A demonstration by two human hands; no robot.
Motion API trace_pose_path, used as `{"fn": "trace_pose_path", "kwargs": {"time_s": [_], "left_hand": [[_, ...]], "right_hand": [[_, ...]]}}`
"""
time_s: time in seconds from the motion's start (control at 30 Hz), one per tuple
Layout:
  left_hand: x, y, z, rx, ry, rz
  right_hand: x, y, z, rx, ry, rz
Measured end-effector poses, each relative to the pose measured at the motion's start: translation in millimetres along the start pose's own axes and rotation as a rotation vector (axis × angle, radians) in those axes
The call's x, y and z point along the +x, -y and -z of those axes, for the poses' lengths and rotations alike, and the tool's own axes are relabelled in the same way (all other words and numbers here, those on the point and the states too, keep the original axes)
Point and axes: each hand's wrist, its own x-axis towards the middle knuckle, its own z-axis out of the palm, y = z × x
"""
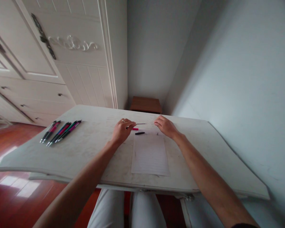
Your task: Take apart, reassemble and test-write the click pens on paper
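My left hand (122, 129), with a ring on one finger, pinches a thin dark pen refill (141, 123) that points to the right. Across a small gap, my right hand (165, 126) has its fingertips pressed together; whatever is between them is too small to make out. Below the hands, a pink pen barrel piece (135, 129) lies partly behind my left fingers. A black pen piece (140, 133) rests at the top of a lined paper sheet (150, 155). Near the sheet's upper right is a tiny grey pen part (157, 134).
Several coloured click pens (64, 133) lie side by side on the left of the white table (92, 148). A white wardrobe (85, 79) stands beyond on the left, a wall (239, 79) on the right. Behind the far edge is a brown wooden stand (146, 103).
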Motion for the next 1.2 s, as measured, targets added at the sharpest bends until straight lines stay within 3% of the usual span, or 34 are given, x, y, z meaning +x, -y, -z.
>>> {"fn": "trace_pose_path", "kwargs": {"time_s": [0.17,0.37,0.5,0.67,0.9,1.2], "left_hand": [[2.5,7.7,-1.7,0.086,0.022,0.084],[7.3,19.6,-8.3,0.14,0.134,0.154],[6.3,20.5,-10.5,0.185,0.217,0.159],[5.3,13.4,-9.0,0.276,0.29,0.182],[6.9,15.1,-9.8,0.179,0.175,0.189],[6.9,12.7,-4.2,0.048,-0.035,0.262]], "right_hand": [[-2.6,-11.2,1.1,-0.113,0.131,-0.145],[-3.0,-11.6,1.4,-0.1,0.186,-0.138],[-2.4,-10.8,1.8,-0.069,0.135,-0.162],[-1.5,-13.5,0.4,0.009,-0.046,-0.249],[-3.6,-13.9,4.7,0.138,-0.313,-0.433],[-5.5,-9.3,5.3,0.292,-0.428,-0.505]]}}
